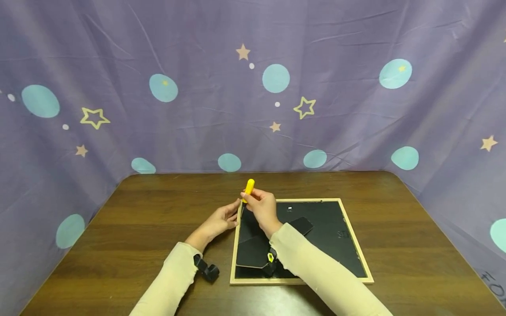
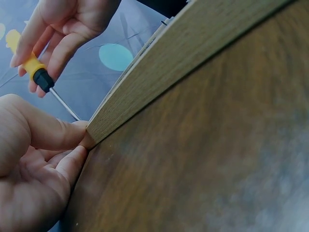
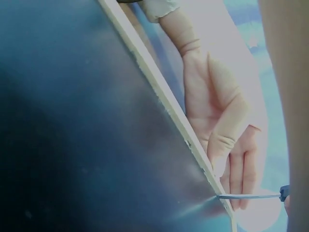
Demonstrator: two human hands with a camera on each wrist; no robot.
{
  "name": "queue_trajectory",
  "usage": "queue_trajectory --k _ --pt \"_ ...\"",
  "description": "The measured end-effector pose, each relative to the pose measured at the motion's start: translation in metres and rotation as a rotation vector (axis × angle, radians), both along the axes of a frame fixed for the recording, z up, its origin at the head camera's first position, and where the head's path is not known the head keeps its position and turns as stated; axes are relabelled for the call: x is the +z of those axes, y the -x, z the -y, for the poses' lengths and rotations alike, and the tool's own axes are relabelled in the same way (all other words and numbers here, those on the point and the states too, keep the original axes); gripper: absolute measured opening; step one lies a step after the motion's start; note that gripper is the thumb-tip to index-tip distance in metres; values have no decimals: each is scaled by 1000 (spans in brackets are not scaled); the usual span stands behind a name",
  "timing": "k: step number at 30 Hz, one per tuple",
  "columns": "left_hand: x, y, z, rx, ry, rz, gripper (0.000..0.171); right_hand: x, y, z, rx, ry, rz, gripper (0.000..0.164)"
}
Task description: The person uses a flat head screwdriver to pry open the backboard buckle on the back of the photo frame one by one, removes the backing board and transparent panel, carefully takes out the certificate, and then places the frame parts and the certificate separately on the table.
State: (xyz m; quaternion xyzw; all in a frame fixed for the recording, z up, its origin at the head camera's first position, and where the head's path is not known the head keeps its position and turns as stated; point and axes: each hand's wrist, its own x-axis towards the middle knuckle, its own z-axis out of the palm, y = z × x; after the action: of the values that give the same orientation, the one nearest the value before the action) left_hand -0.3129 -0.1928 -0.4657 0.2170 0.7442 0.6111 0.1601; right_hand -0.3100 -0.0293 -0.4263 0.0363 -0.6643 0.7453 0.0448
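A picture frame (image 1: 302, 281) with a pale wooden border lies face down, its black backing board (image 1: 328, 219) and black stand flap (image 1: 253, 252) showing. My right hand (image 1: 263, 208) grips a screwdriver (image 1: 249, 186) by its yellow handle near the far left corner. In the right wrist view the metal shaft (image 3: 251, 196) reaches the inner edge of the border, its tip at the backing. My left hand (image 1: 217, 224) holds the frame's left side by that corner; the left wrist view shows thumb and fingers (image 2: 63, 133) pinching the wood.
The frame lies on a brown wooden table (image 1: 158, 210). Behind it hangs a purple cloth (image 1: 197, 123) with stars and blue dots. A black wrist camera (image 1: 207, 268) sits on the left sleeve, near the tabletop.
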Motion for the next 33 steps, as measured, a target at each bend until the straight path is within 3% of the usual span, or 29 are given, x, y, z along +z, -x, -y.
queue_trajectory --k 12,22,25,33 --pt "-3 0 0 16 16 -5 71 -1 -2 10 17 -159 -186 21" --pt "-4 1 -1 23 31 -35 71 -1 -4 13 57 -264 -291 24" --pt "-4 1 0 13 30 -39 72 -2 -4 11 48 -244 -283 24" --pt "-4 2 1 -9 16 -32 74 -4 1 -2 24 -148 -159 22"
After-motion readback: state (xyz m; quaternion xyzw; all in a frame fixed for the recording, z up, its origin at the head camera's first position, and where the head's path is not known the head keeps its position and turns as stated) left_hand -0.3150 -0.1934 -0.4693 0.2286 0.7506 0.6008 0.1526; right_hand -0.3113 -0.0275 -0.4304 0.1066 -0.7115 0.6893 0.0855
